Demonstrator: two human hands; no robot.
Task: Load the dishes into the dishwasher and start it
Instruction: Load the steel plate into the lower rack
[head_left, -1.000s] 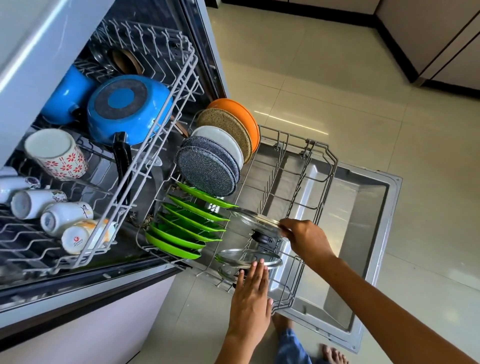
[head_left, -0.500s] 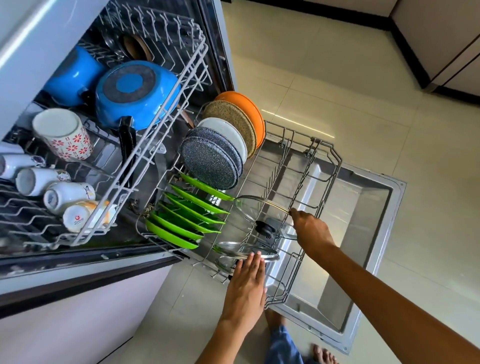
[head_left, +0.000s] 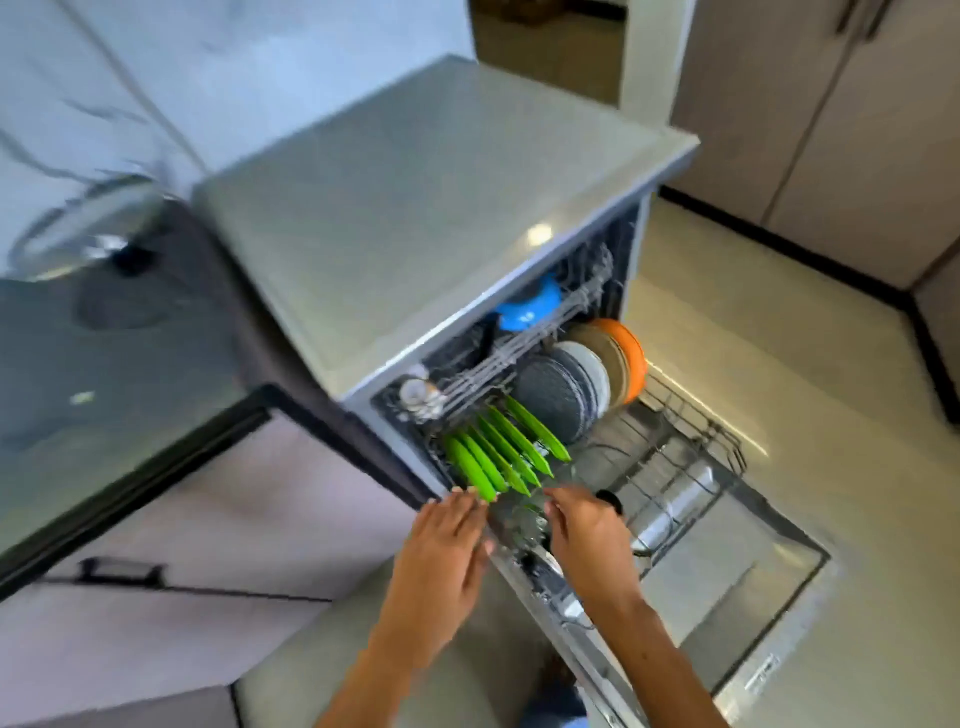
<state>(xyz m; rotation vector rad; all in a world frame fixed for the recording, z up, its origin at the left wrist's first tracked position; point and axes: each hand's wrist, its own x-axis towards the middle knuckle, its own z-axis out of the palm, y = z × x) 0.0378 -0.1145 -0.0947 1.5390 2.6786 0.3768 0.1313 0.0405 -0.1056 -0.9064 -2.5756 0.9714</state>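
The dishwasher (head_left: 415, 208) stands open with its lower rack (head_left: 691, 452) pulled out over the lowered door (head_left: 753, 587). Several green plates (head_left: 498, 457) stand in the rack, behind them grey plates (head_left: 556, 400) and an orange plate (head_left: 628, 353). A blue pan (head_left: 530, 306) lies in the upper rack (head_left: 498, 358). Blurred glass lids (head_left: 519, 519) sit at the rack's near corner; one black knob (head_left: 608, 501) shows. My left hand (head_left: 447, 540) reaches to the rack's near edge with straight fingers. My right hand (head_left: 587, 540) lies over the lids, fingers extended, holding nothing that I can see.
Another glass lid (head_left: 88, 228) lies on the dark countertop (head_left: 104, 364) at the left. A drawer with a black handle (head_left: 119, 569) is below it. Cups (head_left: 421, 397) sit in the upper rack. Tall cabinets (head_left: 831, 130) line the far right of the tiled floor.
My view has risen and swung left, so the counter and dishwasher top now show. My right hand has let go of the glass lid's rim. Both hands are now at the rack's near corner.
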